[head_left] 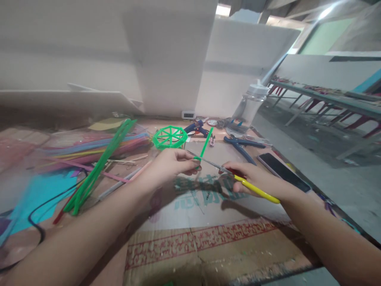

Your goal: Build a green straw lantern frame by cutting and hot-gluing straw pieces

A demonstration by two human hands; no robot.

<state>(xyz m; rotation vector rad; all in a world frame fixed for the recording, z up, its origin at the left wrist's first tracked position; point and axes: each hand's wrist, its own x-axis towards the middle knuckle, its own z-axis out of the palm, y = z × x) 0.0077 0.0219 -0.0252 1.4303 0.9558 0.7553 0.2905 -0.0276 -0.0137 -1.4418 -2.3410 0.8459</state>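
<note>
My left hand (178,162) is closed in a pinch on a short piece of green pipe cleaner (206,143), which slants upward from the fingertips. My right hand (251,176) is wrapped round a yellow-handled metal tool (257,189). Its long, thin grey end reaches across to the pipe cleaner beside my left fingertips; the tool's exact kind is unclear. Just beyond my left hand lies a green spoked octagon (170,137), apparently of the same pipe cleaner. Left of my forearm rests a bundle of long green pipe cleaners (99,169).
Behind my hands are a glue gun (195,127), a small digital display (188,115) and a clear water bottle (246,109). Blue-handled pliers (242,147) and a phone (282,172) lie to the right. Bagged coloured pipe cleaners (119,147) and a black cable (56,198) spread leftward.
</note>
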